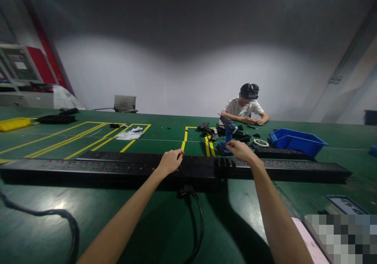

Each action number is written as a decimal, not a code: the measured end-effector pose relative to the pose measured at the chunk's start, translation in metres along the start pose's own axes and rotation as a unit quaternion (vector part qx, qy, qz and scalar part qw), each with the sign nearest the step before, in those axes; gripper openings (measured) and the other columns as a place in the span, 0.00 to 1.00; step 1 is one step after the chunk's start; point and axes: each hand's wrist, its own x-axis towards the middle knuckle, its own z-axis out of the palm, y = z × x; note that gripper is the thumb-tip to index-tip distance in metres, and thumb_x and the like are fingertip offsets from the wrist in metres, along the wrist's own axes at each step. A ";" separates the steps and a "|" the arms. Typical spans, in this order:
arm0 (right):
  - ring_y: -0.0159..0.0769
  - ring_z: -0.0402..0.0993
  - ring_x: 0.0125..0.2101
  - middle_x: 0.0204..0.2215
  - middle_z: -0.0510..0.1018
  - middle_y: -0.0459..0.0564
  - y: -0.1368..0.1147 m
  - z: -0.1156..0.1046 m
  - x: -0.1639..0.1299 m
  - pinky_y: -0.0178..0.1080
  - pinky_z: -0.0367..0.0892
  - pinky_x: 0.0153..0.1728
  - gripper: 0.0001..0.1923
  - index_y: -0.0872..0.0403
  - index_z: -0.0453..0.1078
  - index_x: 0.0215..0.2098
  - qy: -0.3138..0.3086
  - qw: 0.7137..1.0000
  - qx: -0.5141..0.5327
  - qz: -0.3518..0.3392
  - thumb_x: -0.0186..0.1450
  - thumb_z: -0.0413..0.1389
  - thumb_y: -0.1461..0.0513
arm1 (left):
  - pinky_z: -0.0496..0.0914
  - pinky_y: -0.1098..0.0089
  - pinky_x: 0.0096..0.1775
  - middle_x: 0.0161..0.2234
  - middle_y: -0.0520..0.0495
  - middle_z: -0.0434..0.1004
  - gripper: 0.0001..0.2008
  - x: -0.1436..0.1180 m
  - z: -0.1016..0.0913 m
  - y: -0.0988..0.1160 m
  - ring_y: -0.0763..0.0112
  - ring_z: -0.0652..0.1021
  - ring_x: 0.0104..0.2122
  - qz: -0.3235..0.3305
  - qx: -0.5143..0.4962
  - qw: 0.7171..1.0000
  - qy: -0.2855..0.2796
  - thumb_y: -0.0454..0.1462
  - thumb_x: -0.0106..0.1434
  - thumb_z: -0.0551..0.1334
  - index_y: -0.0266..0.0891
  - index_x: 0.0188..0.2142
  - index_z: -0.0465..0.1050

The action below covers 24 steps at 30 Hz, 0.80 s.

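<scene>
Black and long, a socket strip (198, 172) is lying on the green desk (141, 221) directly in front of the person, its long axis running left to right, crosswise to the forearms and roughly parallel to the desk's far edge. One end is pointing toward the left border of the view, the other toward the right, while its row of sockets and red dots is facing upward. Behind its left half, a second strip (118, 155) is lying nearly parallel. The left hand (171, 161) is reaching over the middle of the strip with its fingers loosely curled; whether they are grasping anything cannot be told. The right hand (240, 150) is hovering above the strip farther right, bringing thumb and forefinger close together, but whether something small is sitting between them cannot be told. Just beyond that hand, a blue drill (229, 127) is standing upright, and a blue bin (297, 140) is resting farther right. A black plug (187, 190) is lying by the strip's near side, its cable (202, 221) curving toward the person. Across the desk, a co-worker (246, 106) in a white shirt is leaning forward on both forearms.
</scene>
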 end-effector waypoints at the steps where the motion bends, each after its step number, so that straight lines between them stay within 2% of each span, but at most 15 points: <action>1: 0.43 0.73 0.42 0.42 0.78 0.54 0.016 0.003 0.003 0.35 0.62 0.40 0.18 0.54 0.75 0.46 0.013 0.999 -0.026 0.042 0.66 0.49 0.55 | 0.65 0.64 0.50 0.46 0.45 0.78 0.16 0.000 0.001 -0.001 0.63 0.76 0.45 0.000 -0.001 1.000 0.000 0.40 0.67 0.52 0.42 0.49 0.73; 3: 0.45 0.73 0.43 0.42 0.78 0.56 0.044 0.010 0.005 0.35 0.61 0.38 0.20 0.54 0.75 0.46 0.022 0.993 -0.053 0.107 0.67 0.47 0.53 | 0.65 0.64 0.50 0.47 0.44 0.77 0.18 0.002 0.004 -0.003 0.62 0.75 0.47 0.002 0.001 1.000 -0.004 0.43 0.67 0.52 0.42 0.50 0.73; 6: 0.44 0.73 0.42 0.41 0.78 0.56 0.074 0.022 0.005 0.35 0.60 0.36 0.22 0.54 0.75 0.46 -0.006 0.990 -0.051 0.130 0.67 0.46 0.51 | 0.65 0.64 0.51 0.48 0.42 0.77 0.21 0.005 0.008 -0.008 0.61 0.75 0.48 0.004 0.006 1.000 -0.014 0.47 0.67 0.51 0.42 0.52 0.73; 8: 0.44 0.73 0.42 0.41 0.78 0.56 0.083 0.029 0.002 0.35 0.60 0.36 0.23 0.53 0.74 0.45 -0.020 0.989 -0.052 0.136 0.68 0.44 0.49 | 0.65 0.64 0.51 0.48 0.43 0.77 0.21 0.006 0.011 -0.010 0.61 0.75 0.49 0.007 0.006 1.000 -0.023 0.48 0.67 0.50 0.42 0.52 0.73; 15: 0.52 0.71 0.47 0.44 0.76 0.63 0.073 0.050 -0.005 0.48 0.58 0.46 0.30 0.57 0.73 0.44 -0.015 0.969 -0.158 0.190 0.68 0.38 0.46 | 0.64 0.65 0.51 0.47 0.43 0.78 0.20 0.007 0.010 -0.006 0.61 0.75 0.49 -0.003 0.016 0.999 -0.041 0.47 0.67 0.51 0.43 0.48 0.75; 24: 0.52 0.71 0.46 0.42 0.77 0.63 0.067 0.056 -0.003 0.51 0.56 0.48 0.30 0.57 0.73 0.45 0.005 0.968 -0.156 0.196 0.69 0.37 0.47 | 0.66 0.64 0.48 0.42 0.43 0.79 0.20 0.006 0.008 -0.005 0.61 0.77 0.44 -0.010 0.029 0.999 -0.013 0.47 0.68 0.50 0.42 0.44 0.76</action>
